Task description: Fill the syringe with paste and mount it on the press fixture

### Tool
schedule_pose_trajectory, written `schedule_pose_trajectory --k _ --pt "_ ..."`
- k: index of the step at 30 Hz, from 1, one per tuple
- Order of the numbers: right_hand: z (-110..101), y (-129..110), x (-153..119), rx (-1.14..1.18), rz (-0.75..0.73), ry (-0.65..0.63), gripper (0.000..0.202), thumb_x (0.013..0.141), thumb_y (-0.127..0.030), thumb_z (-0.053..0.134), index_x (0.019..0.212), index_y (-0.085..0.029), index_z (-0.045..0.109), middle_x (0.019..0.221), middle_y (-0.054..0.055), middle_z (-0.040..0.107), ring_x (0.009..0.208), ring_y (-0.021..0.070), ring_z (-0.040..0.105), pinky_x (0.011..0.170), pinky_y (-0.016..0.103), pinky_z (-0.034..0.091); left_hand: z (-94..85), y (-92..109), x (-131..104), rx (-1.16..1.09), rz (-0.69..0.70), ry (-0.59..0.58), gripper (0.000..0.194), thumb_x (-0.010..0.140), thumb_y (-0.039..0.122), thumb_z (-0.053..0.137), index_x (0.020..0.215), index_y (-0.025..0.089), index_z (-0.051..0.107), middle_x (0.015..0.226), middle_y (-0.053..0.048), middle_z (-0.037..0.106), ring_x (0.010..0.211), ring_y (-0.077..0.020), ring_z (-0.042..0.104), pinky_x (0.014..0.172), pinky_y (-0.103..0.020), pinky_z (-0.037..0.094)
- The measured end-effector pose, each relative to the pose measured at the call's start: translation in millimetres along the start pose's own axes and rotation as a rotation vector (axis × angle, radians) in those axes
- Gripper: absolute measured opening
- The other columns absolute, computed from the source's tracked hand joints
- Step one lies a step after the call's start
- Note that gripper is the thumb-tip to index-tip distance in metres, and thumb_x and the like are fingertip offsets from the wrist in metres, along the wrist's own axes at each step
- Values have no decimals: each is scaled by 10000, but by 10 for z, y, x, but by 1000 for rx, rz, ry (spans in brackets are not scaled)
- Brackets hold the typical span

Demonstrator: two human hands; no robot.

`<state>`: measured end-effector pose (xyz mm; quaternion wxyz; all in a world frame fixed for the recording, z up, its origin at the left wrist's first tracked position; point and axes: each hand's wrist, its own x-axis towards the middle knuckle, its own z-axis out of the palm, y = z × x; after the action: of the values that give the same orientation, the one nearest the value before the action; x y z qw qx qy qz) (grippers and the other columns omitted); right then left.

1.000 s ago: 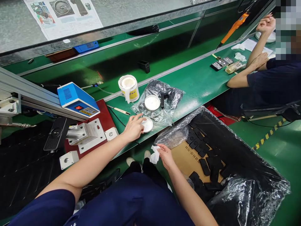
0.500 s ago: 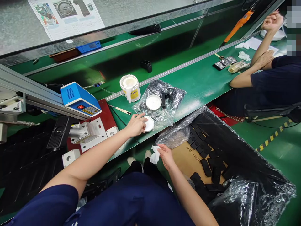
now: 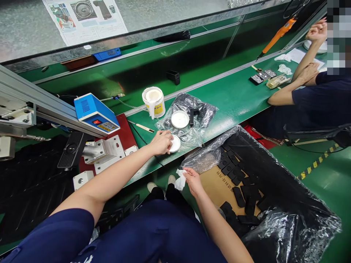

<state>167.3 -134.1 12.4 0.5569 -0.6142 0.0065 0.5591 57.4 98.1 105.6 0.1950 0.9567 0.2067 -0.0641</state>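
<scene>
My left hand [image 3: 161, 142] is at the near edge of the bench, its fingers curled down and closed on the left side of a shallow white round lid [image 3: 174, 144]. Its fingertips are partly hidden, so I cannot tell if they dip inside. In my right hand [image 3: 192, 179], held low in front of the bench, a crumpled white wipe [image 3: 180, 180] is pinched between thumb and fingers. Just behind the first lid, a second white round dish [image 3: 180, 119] lies on a clear plastic bag [image 3: 210, 109] beside a black bracket-like part [image 3: 192, 117].
An open white tub [image 3: 153, 102] stands behind the dishes. Left are a brush-like tool [image 3: 142, 126], a blue box [image 3: 95, 113] and a metal fixture [image 3: 108, 153]. A plastic-lined bin [image 3: 276, 171] with black parts sits right. A co-worker's arm [image 3: 285, 91] rests farther along; an orange screwdriver [image 3: 278, 36] hangs there.
The fingers of my left hand have drawn closer together and curled more at the lid's edge. My right hand keeps its hold on the wipe. The view has shifted slightly.
</scene>
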Motion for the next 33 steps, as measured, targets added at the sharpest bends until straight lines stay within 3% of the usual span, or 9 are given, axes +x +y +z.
schedule_pose_trajectory --k 9,19,26,33 --pt "-51 22 8 -4 -14 -3 395 481 -315 824 826 -178 689 693 16 676 603 147 585 565 271 436 -4 26 -143 40 149 92 106 750 202 644 651 189 681 1081 -71 641 1252 -326 431 1030 -511 237" --pt "-60 59 -1 -8 -11 -5 377 483 -307 824 811 -187 683 694 20 674 613 158 597 588 289 457 -15 95 -213 70 161 156 154 778 171 568 661 196 664 1065 -74 631 1235 -306 441 1076 -525 202" --pt "-72 67 3 -1 -2 -4 401 468 -313 839 813 -183 681 696 19 675 617 159 598 590 291 457 77 -7 -150 21 105 106 130 775 282 659 679 196 679 1204 -79 625 1327 -336 384 1064 -537 214" --pt "-60 73 -11 17 -1 -6 390 470 -309 845 803 -183 685 692 17 678 615 157 602 595 294 473 120 -62 -78 6 82 57 146 736 323 719 671 197 682 1211 -71 641 1362 -337 354 1077 -535 183"
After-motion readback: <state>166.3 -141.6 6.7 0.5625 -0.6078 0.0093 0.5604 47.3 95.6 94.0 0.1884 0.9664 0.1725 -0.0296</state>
